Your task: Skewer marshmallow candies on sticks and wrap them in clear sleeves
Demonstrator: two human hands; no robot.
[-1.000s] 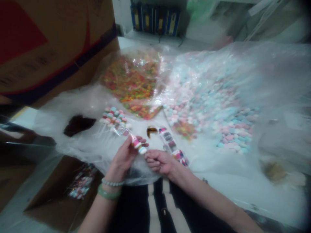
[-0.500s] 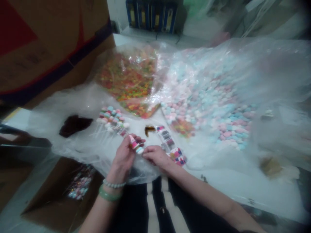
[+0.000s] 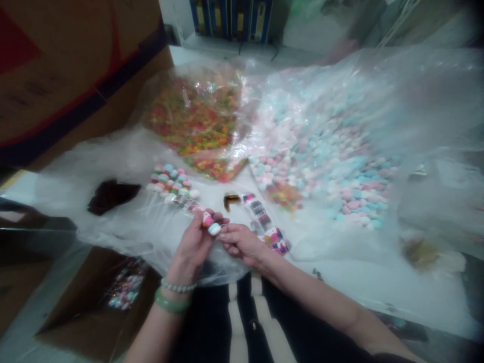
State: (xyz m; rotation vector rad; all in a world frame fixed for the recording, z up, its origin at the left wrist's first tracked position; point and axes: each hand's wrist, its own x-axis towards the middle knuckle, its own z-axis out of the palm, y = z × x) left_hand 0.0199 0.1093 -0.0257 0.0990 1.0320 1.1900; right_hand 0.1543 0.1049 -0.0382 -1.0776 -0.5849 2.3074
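Observation:
My left hand (image 3: 192,247) grips a short stick of stacked pink and pale teal sweets (image 3: 209,223), which stands up between its fingers. The curled fingers of my right hand (image 3: 242,244) meet the sweets' teal end. Anything small inside those fingers is hidden. Behind the hands, a row of sweets on white sticks (image 3: 170,182) lies on clear plastic sheeting (image 3: 113,161). A strip of printed pink and dark labels (image 3: 264,224) lies just beyond my right hand, with a small amber-brown piece (image 3: 231,200) beside it.
Clear plastic bags hold orange-green gummy sweets (image 3: 192,118) and pastel marshmallow sweets (image 3: 317,161). A dark brown scrap (image 3: 112,195) lies left. A large cardboard box (image 3: 75,75) stands upper left, an open box with packets (image 3: 94,302) lower left, and blue binders (image 3: 230,17) at the back.
The sweet stick has turned in my hands and now looks shorter and more upright. My hands are closer together, and the whole scene has shifted slightly up and left in the view.

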